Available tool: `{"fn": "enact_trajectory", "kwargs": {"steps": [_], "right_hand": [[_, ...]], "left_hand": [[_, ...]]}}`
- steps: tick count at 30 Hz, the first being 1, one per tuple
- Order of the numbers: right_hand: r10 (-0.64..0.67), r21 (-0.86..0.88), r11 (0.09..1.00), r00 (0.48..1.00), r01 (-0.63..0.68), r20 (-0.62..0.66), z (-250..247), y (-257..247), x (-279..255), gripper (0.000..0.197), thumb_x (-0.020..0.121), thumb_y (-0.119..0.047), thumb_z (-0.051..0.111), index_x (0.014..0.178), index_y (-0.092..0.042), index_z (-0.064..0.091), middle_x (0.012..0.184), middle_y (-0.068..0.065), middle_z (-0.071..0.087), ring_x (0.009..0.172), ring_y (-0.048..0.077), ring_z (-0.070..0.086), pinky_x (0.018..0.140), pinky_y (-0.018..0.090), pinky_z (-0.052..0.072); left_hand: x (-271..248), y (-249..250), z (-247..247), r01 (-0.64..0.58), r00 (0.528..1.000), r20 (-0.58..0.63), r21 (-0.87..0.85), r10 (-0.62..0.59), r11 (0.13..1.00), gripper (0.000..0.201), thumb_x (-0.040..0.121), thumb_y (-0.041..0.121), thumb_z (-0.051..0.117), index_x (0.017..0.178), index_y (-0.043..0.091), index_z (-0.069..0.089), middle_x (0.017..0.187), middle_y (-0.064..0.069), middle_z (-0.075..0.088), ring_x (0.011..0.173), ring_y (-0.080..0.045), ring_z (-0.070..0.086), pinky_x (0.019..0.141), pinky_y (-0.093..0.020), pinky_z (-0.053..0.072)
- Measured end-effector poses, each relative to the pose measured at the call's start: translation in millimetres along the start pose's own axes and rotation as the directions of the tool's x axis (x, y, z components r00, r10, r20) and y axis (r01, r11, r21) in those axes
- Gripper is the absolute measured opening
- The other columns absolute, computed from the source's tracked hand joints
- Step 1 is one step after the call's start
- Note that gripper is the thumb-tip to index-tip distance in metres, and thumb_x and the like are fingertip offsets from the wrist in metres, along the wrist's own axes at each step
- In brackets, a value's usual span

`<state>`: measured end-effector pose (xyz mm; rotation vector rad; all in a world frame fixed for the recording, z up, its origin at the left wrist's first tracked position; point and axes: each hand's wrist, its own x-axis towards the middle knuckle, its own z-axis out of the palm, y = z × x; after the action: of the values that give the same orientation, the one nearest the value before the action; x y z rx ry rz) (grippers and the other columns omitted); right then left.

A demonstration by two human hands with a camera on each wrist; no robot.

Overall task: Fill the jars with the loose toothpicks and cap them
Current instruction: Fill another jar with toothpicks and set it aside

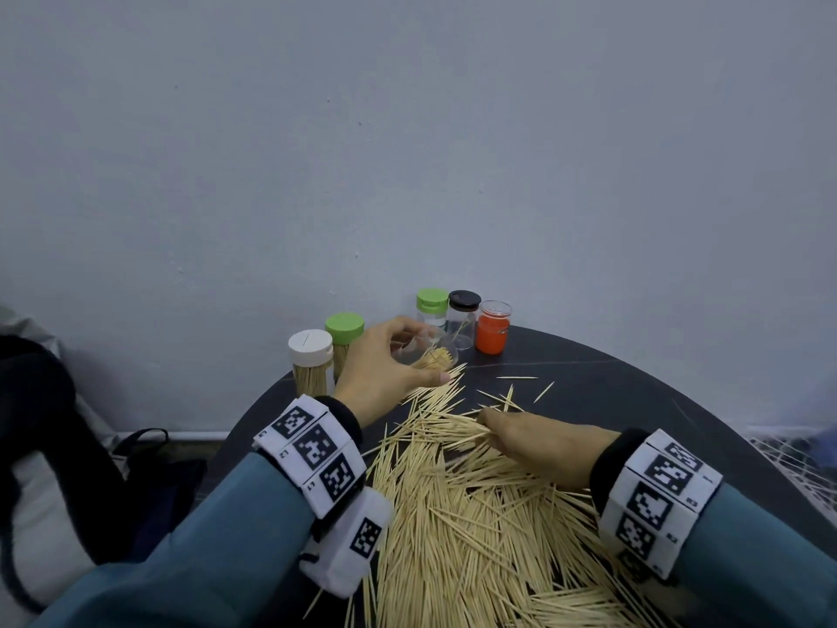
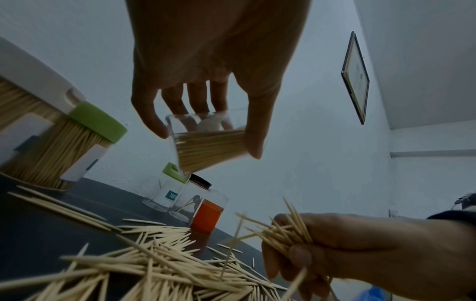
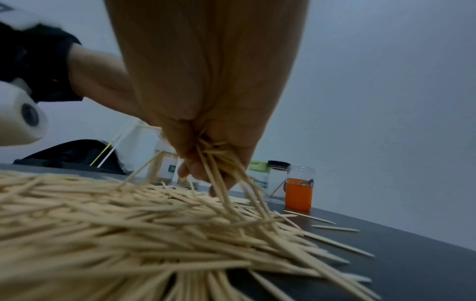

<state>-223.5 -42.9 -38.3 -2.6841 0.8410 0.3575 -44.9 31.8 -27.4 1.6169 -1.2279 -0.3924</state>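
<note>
Across the dark surface we see a broad heap of loose toothpicks, into which our right hand reaches, fingers curled round a bunch. Our left hand grips a clear uncapped jar, tilted above the heap's far edge and partly filled. Behind stand capped jars: white-lidded and green-lidded ones full, then green, black and orange ones.

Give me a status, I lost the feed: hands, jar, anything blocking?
Left hand holds tilted clear jar, part full. Right hand grips toothpick bunch over the pile. Nothing between them.
</note>
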Motion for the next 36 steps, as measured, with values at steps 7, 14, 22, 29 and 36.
{"fn": "enact_trajectory", "kwargs": {"steps": [7,14,22,29,36], "right_hand": [[-0.066,0.232,0.969,0.992,0.09,-0.111,-7.8,9.5,-3.8,0.016,0.102,-0.024,0.028,0.093,-0.019,0.04,0.081,-0.006,0.047,0.066,0.004,0.042,0.065,0.019,0.037],[-0.005,0.747,0.618,0.952,0.245,-0.307,-11.1,19.0,-2.7,0.02,0.102,-0.017,0.03,0.088,-0.014,0.043,0.064,-0.005,0.038,0.051,0.003,0.04,0.055,0.018,0.038],[0.143,0.863,-0.063,0.86,0.501,-0.489,-29.0,2.5,-5.5,0.026,0.102,-0.013,0.025,0.084,-0.01,0.043,0.057,-0.003,0.033,0.043,0.003,0.029,0.044,0.013,0.027],[0.255,0.711,-0.244,0.751,0.66,-0.609,-39.5,-10.2,-11.4,0.026,0.102,-0.013,0.024,0.084,-0.012,0.042,0.052,-0.007,0.037,0.043,0.003,0.03,0.044,0.014,0.03],[0.231,0.765,-0.087,0.759,0.639,-0.608,-14.2,-19.6,-6.5,0.024,0.102,-0.02,0.026,0.091,-0.013,0.045,0.058,-0.007,0.041,0.053,0.007,0.043,0.054,0.017,0.044]], "left_hand": [[-0.6,-0.5,0.1,-0.02,1.0,0.007,0.003,0.02,1.0,0.046,0.063,0.016,0.086,0.104,0.011,0.066,0.108,0.008,0.063,0.108,-0.012,0.055,0.094,-0.026,0.04],[-2.1,1.3,2.4,-0.019,0.999,0.035,-0.002,0.019,1.0,0.047,0.063,0.019,0.086,0.105,0.016,0.066,0.107,0.008,0.064,0.107,-0.013,0.057,0.097,-0.031,0.044],[-8.8,2.8,9.2,-0.054,0.977,0.209,0.018,0.049,0.998,0.049,0.063,0.027,0.086,0.108,0.026,0.066,0.106,0.004,0.067,0.103,-0.011,0.06,0.094,-0.03,0.047],[-17.8,10.9,18.0,-0.044,0.902,0.43,0.007,0.037,0.999,0.049,0.067,0.035,0.083,0.112,0.028,0.064,0.109,0.007,0.066,0.101,-0.01,0.06,0.09,-0.033,0.051],[-22.5,15.3,23.9,-0.043,0.873,0.48,-0.094,0.084,0.995,0.055,0.058,0.052,0.076,0.104,0.024,0.066,0.098,0.006,0.069,0.093,-0.014,0.063,0.083,-0.028,0.05]]}}
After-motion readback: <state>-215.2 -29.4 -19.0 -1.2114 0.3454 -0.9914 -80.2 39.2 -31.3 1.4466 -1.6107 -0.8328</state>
